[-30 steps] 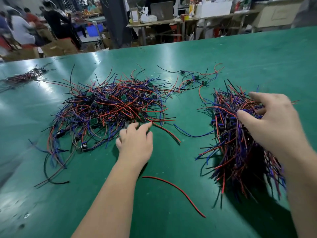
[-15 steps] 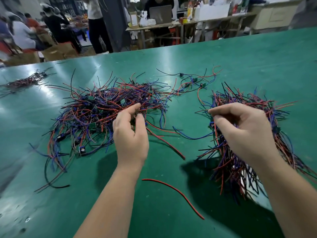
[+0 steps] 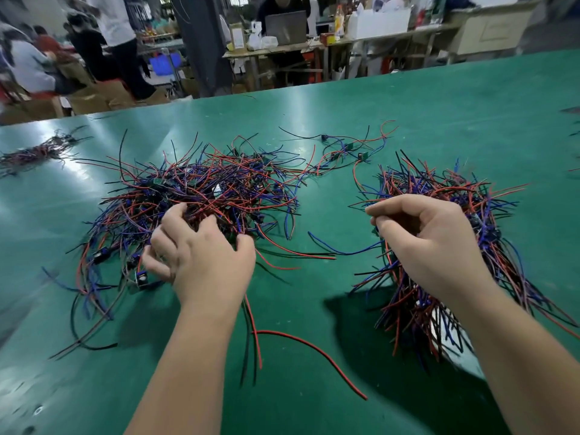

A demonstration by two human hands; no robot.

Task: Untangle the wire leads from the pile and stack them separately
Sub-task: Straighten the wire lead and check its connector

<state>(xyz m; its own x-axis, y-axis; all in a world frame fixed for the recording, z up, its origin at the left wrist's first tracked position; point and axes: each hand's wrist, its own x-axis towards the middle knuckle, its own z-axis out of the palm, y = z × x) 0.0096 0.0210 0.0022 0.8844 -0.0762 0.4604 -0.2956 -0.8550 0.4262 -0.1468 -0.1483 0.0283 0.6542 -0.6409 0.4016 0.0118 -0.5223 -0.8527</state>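
A small bundle (image 3: 34, 152) of red, blue and black wires lies at the desk's (image 3: 439, 120) far 9 o'clock edge, well apart from everything else.

The pile (image 3: 201, 189), a loose tangle of red, blue and black leads with small dark parts among them, spreads over the left half of the desk. The left hand (image 3: 201, 255) sits at the pile's 6 o'clock edge, palm down. Its fingers and thumb are curled into the tangle and grip a clump of wires there. A red and a black wire (image 3: 255, 340) run out from under its wrist toward 6 o'clock.

A single red wire (image 3: 314, 350) lies alone on the bare desk between the two forearms, curving toward 5 o'clock.

At 12 o'clock, between pile and stack, a few leads (image 3: 348, 149) with small green boards lie loosely strung out, joined to the pile by stray wires.

The right hand (image 3: 430, 243) hangs over the 9 o'clock side of the stack (image 3: 489, 215), fingers curled, thumb and forefinger tips drawn close together. Whether they pinch a lead, I cannot tell. The stack, at 3 o'clock from the pile and apart from it, has its wires running roughly the same way, from 11 toward 5 o'clock, and continues beneath the right forearm.
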